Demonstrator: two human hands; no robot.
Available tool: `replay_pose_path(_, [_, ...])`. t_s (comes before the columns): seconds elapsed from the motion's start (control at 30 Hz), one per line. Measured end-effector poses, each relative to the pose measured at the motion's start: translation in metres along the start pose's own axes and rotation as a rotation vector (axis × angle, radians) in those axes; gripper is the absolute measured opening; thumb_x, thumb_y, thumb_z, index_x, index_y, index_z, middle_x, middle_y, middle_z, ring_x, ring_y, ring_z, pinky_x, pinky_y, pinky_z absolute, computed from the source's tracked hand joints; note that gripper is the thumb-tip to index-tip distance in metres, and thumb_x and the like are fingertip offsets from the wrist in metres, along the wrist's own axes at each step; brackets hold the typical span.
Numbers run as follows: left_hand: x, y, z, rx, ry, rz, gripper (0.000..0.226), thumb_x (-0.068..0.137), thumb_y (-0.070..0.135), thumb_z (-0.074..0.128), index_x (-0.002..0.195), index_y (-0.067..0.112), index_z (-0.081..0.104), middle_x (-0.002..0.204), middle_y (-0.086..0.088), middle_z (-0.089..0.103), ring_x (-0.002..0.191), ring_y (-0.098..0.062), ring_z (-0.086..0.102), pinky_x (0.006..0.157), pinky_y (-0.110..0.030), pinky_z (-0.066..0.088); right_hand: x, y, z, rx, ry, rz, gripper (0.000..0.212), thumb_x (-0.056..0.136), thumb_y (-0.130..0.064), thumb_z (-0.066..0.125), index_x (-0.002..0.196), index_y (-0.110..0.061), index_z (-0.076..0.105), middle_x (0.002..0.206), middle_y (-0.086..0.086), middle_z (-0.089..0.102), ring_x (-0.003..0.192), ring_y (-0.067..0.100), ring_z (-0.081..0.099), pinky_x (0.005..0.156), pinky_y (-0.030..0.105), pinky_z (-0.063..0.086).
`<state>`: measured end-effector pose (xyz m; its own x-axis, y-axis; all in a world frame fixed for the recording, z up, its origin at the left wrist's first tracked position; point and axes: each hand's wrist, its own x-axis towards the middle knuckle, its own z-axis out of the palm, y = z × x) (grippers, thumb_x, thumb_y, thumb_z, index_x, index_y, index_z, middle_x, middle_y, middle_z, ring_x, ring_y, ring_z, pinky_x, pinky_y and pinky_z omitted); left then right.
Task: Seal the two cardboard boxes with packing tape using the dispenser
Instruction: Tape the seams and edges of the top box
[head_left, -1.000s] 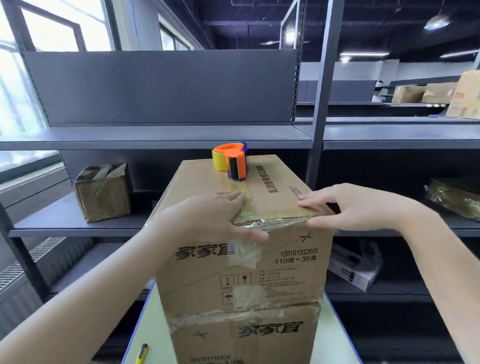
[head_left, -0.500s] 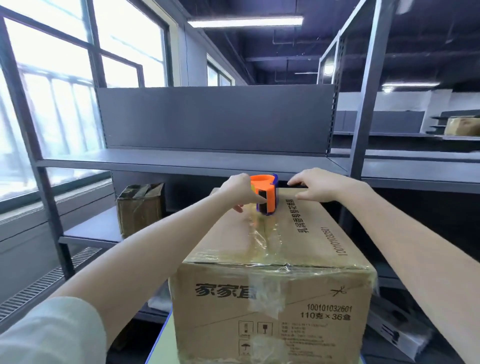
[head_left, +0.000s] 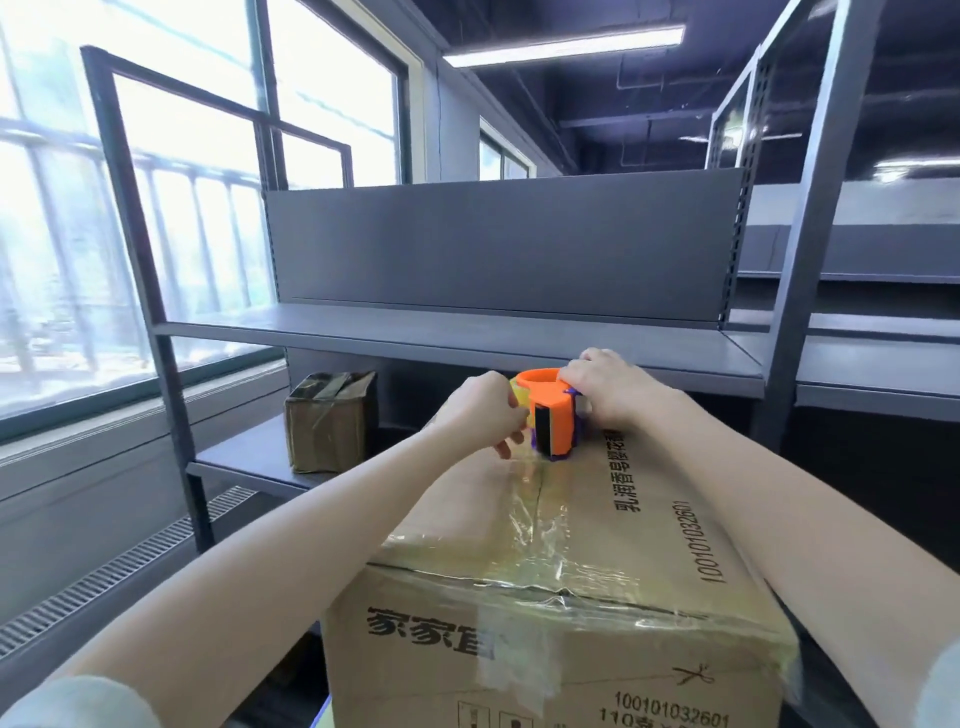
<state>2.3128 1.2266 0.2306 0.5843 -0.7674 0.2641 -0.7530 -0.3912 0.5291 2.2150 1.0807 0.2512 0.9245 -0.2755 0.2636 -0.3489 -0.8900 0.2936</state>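
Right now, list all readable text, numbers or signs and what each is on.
"家家宜": front face of the cardboard box, last character partly under tape.
"100101032601": same face, lower right.
"110": line below, rest cut off.
Scissors symbol: same face, right.
"100101032601": box top, right side, sideways.
Chinese line beside it: too blurred to read.
No text: tape dispenser, small box on the shelf.

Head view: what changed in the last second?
Both hands left the near taped edge of the cardboard box and reached forward to its far end. The left hand took hold of the tape dispenser first; the right hand now grips its other side. The dispenser had sat untouched. The cardboard box and the small box on the shelf stayed put.
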Motion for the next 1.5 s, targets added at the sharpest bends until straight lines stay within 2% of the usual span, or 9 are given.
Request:
replay_pose_path(0.13, [-0.007,0.002,-0.004,0.082,0.095,0.076,0.030,0.096,0.025,0.047,0.079,0.008,0.066,0.075,-0.001,0.071,0.052,-0.016,0.061,0.068,-0.030,0.055,-0.002,0.009,0.006,0.128,-0.001,-0.011,0.016,0.079,-0.014,0.059,0.087,-0.014,0.045,0.095,0.008,0.052,0.118,0.028,0.046,0.110,0.034,0.024])
replay_pose_path(0.23, [-0.011,0.006,-0.015,0.085,0.209,0.129,0.029,0.094,0.020,0.043,0.077,0.001,0.057,0.076,-0.010,0.065,0.066,-0.031,0.057,0.064,-0.035,0.050,-0.017,0.008,0.004,0.402,0.017,0.038,0.026,0.074,-0.010,0.059,0.073,-0.020,0.036,0.081,0.002,0.051,0.133,0.026,0.037,0.089,0.035,0.042])
replay_pose_path(0.4, [-0.027,0.005,-0.044,0.004,0.348,0.234,0.034,0.094,0.014,0.048,0.062,0.002,0.048,0.061,-0.015,0.047,0.066,-0.027,0.036,0.055,-0.031,0.025,-0.043,-0.007,-0.020,0.728,0.096,0.033,0.010,0.070,-0.011,0.053,0.070,-0.016,0.045,0.068,0.000,0.053,0.070,0.022,0.052,0.059,0.031,0.038])
replay_pose_path(0.63, [-0.058,-0.013,-0.070,-0.137,0.227,0.246,0.034,0.087,0.018,0.052,0.060,-0.003,0.052,0.055,-0.010,0.047,0.057,-0.022,0.039,0.057,-0.027,0.037,-0.084,-0.037,-0.059,0.943,0.003,0.005,0.017,0.073,-0.035,0.053,0.084,-0.022,0.050,0.079,-0.004,0.062,0.069,0.013,0.058,0.063,0.030,0.044])
replay_pose_path(0.83, [-0.085,-0.033,-0.075,-0.280,0.110,0.263,0.038,0.091,0.006,0.049,0.054,0.010,0.054,0.041,0.008,0.046,0.040,-0.009,0.038,0.045,-0.020,0.035,-0.114,-0.086,-0.067,0.403,0.117,0.067,0.092,0.053,-0.061,0.074,0.128,-0.034,0.027,0.106,-0.012,0.053,0.088,0.018,0.058,0.074,0.038,0.051])
replay_pose_path(0.93, [-0.096,-0.040,-0.078,-0.415,0.077,0.261,0.031,0.092,0.007,0.053,0.061,0.013,0.057,0.043,0.009,0.054,0.039,-0.007,0.038,0.042,-0.015,0.034,-0.113,-0.100,-0.055,0.128,0.265,0.068,0.077,0.060,-0.057,0.056,0.124,-0.031,0.022,0.105,-0.006,0.043,0.081,0.028,0.055,0.068,0.044,0.051])
replay_pose_path(1.1, [-0.110,-0.049,-0.083,-0.487,0.083,0.293,0.023,0.095,0.013,0.051,0.073,0.008,0.053,0.048,0.007,0.060,0.046,-0.015,0.042,0.046,-0.020,0.034,-0.109,-0.121,-0.051,-0.120,0.583,0.060,0.082,0.044,-0.012,0.079,0.116,-0.012,0.040,0.083,0.006,0.051,0.065,0.025,0.050,0.055,0.030,0.042])
replay_pose_path(1.27, [-0.125,-0.063,-0.085,-0.571,0.163,0.316,0.024,0.094,0.014,0.053,0.071,0.012,0.049,0.048,0.007,0.058,0.047,-0.010,0.044,0.049,-0.020,0.034,-0.114,-0.142,-0.055,-0.069,0.627,0.058,0.096,0.051,0.002,0.073,0.135,-0.012,0.028,0.088,0.012,0.050,0.065,0.029,0.049,0.056,0.037,0.047])
replay_pose_path(1.5, [-0.144,-0.064,-0.094,-0.723,0.093,0.227,0.026,0.095,0.015,0.052,0.070,0.010,0.049,0.045,0.006,0.057,0.050,-0.011,0.046,0.046,-0.016,0.035,-0.128,-0.154,-0.081,-0.153,0.641,0.107,0.076,0.050,0.006,0.074,0.123,-0.004,0.054,0.078,0.014,0.056,0.061,0.032,0.051,0.053,0.036,0.044])
